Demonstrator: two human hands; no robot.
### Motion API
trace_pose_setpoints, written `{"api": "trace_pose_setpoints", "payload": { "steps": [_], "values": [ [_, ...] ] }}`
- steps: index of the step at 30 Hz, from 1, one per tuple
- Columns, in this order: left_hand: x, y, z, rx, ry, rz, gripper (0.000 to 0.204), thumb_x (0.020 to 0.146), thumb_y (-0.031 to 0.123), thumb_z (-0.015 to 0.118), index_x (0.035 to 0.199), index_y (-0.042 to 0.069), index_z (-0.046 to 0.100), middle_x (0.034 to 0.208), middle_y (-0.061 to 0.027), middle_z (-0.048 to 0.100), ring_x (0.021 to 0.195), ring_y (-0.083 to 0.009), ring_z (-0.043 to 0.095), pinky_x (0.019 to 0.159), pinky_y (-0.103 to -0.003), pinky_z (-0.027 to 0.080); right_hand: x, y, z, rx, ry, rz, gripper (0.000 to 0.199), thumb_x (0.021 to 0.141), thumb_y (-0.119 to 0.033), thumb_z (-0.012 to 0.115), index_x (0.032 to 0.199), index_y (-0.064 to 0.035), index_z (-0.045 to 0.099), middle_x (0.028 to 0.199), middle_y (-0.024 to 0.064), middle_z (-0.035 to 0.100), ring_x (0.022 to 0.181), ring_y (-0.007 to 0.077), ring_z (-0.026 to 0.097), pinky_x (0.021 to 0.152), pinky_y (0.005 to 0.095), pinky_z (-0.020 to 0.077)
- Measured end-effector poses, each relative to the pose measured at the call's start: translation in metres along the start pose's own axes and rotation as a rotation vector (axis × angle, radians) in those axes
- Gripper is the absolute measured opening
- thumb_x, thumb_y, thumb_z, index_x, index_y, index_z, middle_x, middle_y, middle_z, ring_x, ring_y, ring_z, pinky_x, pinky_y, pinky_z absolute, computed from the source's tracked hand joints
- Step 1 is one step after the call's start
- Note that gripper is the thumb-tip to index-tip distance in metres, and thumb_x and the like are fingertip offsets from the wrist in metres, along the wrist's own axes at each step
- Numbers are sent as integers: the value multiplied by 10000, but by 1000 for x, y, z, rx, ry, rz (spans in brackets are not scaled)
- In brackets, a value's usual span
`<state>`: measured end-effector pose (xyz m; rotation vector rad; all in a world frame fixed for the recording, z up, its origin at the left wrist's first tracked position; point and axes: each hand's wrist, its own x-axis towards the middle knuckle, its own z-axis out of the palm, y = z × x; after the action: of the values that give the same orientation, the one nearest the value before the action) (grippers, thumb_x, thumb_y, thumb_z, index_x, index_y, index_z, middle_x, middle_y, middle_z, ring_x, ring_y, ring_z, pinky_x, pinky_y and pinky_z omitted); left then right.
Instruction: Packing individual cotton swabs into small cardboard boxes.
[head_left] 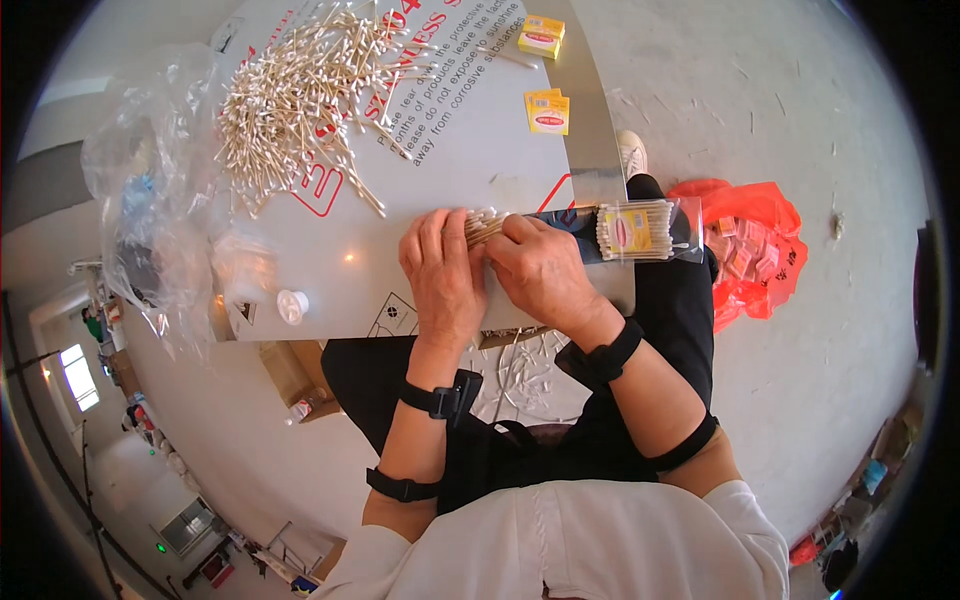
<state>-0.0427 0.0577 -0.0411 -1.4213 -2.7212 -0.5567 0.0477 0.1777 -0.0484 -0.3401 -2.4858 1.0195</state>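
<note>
Between my two hands is a small bundle of cotton swabs (484,226), lying just above the metal table. My left hand (443,270) wraps its fingers round the bundle's left side. From the right, my right hand (540,268) pinches at the same bundle with curled fingers. Beside my right hand, a clear bag packed with cotton swabs and a yellow card (630,231) rests at the table's right edge. A big loose heap of cotton swabs (290,110) spreads over the far left of the table. My fingers partly hide the bundle.
Yellow cards (548,112) and a small yellow stack (541,37) lie near the table's right edge. Crumpled clear plastic (150,200) hangs at the left; a white round cap (292,306) sits near the front. A red bag (740,245) of small packs stands on the floor.
</note>
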Motion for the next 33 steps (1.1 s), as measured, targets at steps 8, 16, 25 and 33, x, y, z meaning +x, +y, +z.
{"api": "trace_pose_setpoints", "payload": {
  "steps": [8, 16, 25, 33],
  "values": [
    [-3, 8, -5, 126, -220, -75, 828, 853, 392, 643, 1470, -14, 269, 1558, -196, 219, 1461, -335, 165, 1154, -561, 86, -1, 8, -15, 704, 265, 464, 82, 760, 43, 625, 821, -10, 613, 734, 50, 590, 630, 125, 560, 586, 244, 457],
    [8, 4, -9, 208, -279, 10, 910, 788, 417, 707, 1482, 26, 269, 1561, -161, 229, 1457, -308, 188, 1124, -640, 71, -8, 0, 1, 841, 513, 546, 129, 851, 53, 588, 961, -13, 602, 821, -16, 561, 721, 52, 486, 661, 195, 425],
    [-8, -1, -9, 64, -225, 15, 955, 773, 436, 716, 1501, 45, 237, 1578, -152, 187, 1462, -300, 173, 1129, -630, 73, -7, 2, 4, 941, 548, 542, 129, 891, 45, 566, 1003, -17, 583, 911, -12, 550, 818, 51, 491, 744, 195, 434],
    [-12, 15, -8, 136, -289, -27, 970, 768, 493, 703, 1503, 57, 243, 1584, -173, 144, 1465, -343, 136, 1121, -638, 69, -7, 1, 3, 970, 526, 557, 113, 911, 29, 556, 1014, -11, 580, 940, -7, 572, 857, 57, 517, 789, 205, 451]
  ]
}}
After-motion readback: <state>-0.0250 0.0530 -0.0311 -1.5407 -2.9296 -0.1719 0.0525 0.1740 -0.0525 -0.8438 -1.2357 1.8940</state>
